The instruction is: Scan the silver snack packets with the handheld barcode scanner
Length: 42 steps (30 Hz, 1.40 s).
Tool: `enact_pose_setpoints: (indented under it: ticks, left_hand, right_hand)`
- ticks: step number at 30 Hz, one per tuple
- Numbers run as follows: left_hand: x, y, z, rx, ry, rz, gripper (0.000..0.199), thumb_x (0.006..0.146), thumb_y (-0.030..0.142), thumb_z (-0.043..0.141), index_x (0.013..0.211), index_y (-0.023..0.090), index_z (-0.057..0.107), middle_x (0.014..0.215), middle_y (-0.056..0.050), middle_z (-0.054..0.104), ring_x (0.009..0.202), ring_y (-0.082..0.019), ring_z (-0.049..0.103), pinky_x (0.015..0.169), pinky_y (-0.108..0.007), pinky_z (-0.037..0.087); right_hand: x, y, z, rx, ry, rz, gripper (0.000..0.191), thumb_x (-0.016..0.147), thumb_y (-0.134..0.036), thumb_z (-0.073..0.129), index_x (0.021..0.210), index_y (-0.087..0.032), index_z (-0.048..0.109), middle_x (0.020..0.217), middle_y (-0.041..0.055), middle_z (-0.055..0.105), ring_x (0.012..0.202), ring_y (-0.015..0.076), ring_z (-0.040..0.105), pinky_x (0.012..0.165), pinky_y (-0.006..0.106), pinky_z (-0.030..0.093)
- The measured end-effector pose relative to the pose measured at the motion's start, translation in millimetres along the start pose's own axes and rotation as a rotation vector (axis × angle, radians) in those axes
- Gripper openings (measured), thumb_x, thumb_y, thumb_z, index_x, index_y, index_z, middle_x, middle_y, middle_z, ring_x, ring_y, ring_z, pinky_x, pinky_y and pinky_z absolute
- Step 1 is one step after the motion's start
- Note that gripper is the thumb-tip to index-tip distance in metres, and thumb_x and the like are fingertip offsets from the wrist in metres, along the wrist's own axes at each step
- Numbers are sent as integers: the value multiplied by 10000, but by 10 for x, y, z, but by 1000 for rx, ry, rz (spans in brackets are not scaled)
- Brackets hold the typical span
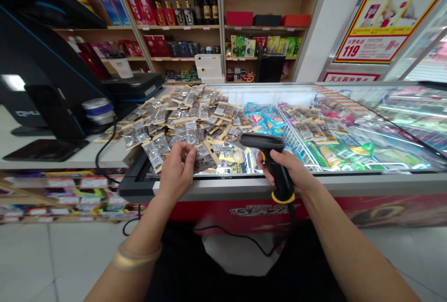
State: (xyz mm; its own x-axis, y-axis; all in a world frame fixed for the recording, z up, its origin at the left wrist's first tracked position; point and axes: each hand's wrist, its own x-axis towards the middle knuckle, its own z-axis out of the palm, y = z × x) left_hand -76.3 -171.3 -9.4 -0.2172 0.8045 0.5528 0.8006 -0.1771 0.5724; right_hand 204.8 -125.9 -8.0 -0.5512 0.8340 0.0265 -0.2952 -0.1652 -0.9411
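**One packet in hand; larger heap at 10 o'clock**

Large heap of clear, tan-edged packets [188, 97]: 10 o'clock, on the freezer's glass. Left hand [182, 168], 8 o'clock: pinches one flat clear packet with a tan strip [203, 160]; strip edge runs 11 to 5. Right hand [294, 167], 4 o'clock: wrapped round a black-and-yellow pistol-shaped scanner [262, 141], head lying 9 to 3, handle towards 5. Smaller packet pile [312, 129]: 3 o'clock. Which packets are finished cannot be told.
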Motion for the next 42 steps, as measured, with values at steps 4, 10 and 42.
enact_pose_setpoints:
  ticks: [4,10,42]
  left_hand:
    - [33,107,77,-105,64,-151,211,878,437,483,889,226,488,582,45,558,554,-158,537,621,-283,432]
    - [154,252,353,-415,34,-247,325,820,466,551,948,177,625,794,-44,705,772,-197,659,709,-299,501]
    - [111,525,637,-106,-45,-27,76,916,301,428,957,238,416,584,48,559,581,-187,614,594,-270,359]
  right_hand:
    - [2,3,6,29,5,4,446,718,-559,756,828,-139,656,733,29,645,413,78,536,364,195,437]
    - [-6,-5,22,55,24,-10,428,710,-548,764,774,-151,617,705,24,640,417,78,532,369,183,434]
    - [-37,8,19,82,32,-49,433,733,-560,747,811,-154,622,686,4,581,441,77,528,382,188,452]
